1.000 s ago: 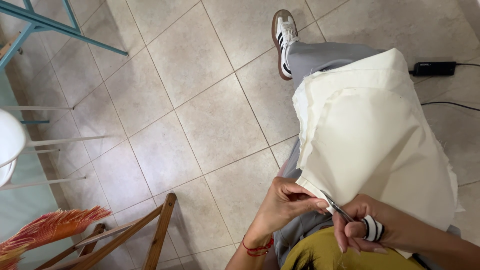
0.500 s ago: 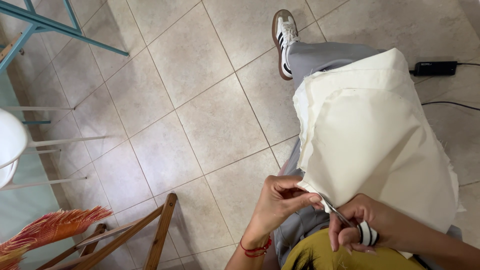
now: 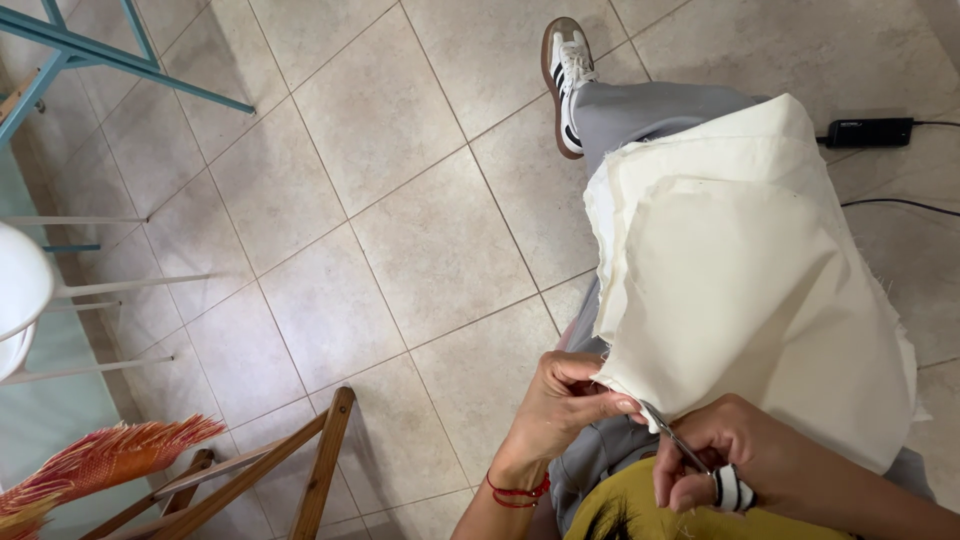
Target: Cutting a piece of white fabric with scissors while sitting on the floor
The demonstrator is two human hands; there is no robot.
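Head view: cream cloth [image 3: 740, 300] drapes over the lap. At its seven o'clock corner the left hand [image 3: 565, 405] pinches the edge; the right hand [image 3: 715, 460], at five o'clock, is clamped on small scissors [image 3: 672, 437] meeting the fabric.

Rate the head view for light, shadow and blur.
Head view: soft, even daylight, no glare on the floor tiles; faint shadows under the cloth; left hand, right hand and scissors sharp; slight wide-angle stretch at the edges.
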